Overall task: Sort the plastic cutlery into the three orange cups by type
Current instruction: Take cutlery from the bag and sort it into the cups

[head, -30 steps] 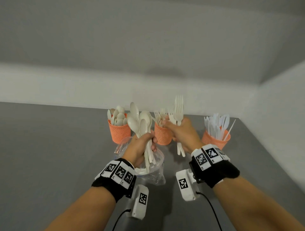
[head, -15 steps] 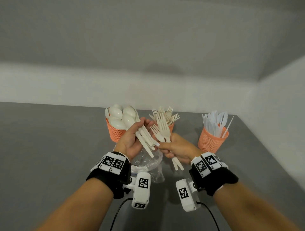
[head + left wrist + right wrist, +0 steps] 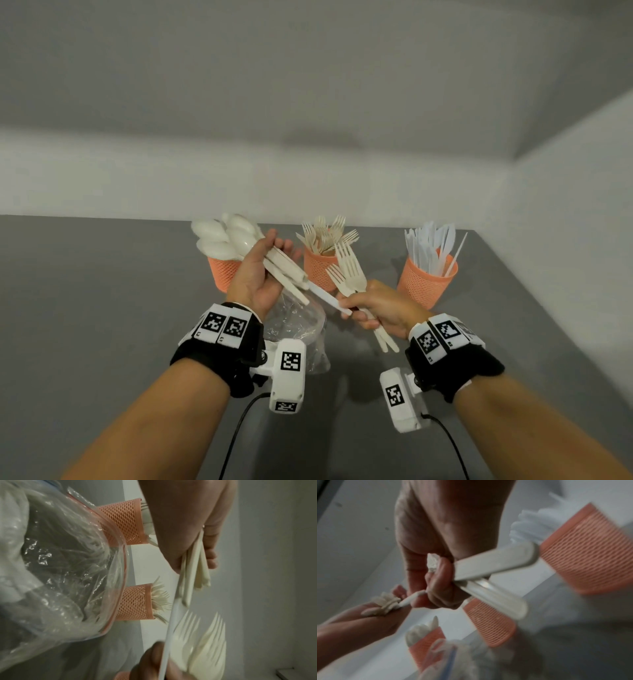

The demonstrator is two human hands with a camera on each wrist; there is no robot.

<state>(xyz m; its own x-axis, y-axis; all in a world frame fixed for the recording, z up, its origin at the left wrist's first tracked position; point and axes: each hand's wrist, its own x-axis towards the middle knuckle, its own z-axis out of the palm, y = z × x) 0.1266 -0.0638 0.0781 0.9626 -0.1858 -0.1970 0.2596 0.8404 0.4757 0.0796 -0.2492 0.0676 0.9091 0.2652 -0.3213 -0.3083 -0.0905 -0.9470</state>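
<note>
My left hand grips a bunch of cream spoons, bowls tilted up and to the left in front of the left orange cup. My right hand holds a few forks, tines up. Its thumb and fingertip also pinch a whiter handle that sticks out of the spoon bunch; its head is hidden. The middle cup holds forks and the right cup holds white knives. In the right wrist view the fork handles cross under my curled fingers.
A clear plastic bag with more cutlery stands on the grey table just below my left hand, in front of the cups. White walls close the table off at the back and right.
Both hands have come down and together. The spoon bunch has tilted from upright to the left, and my right fingers now pinch the white handle at its lower end.
</note>
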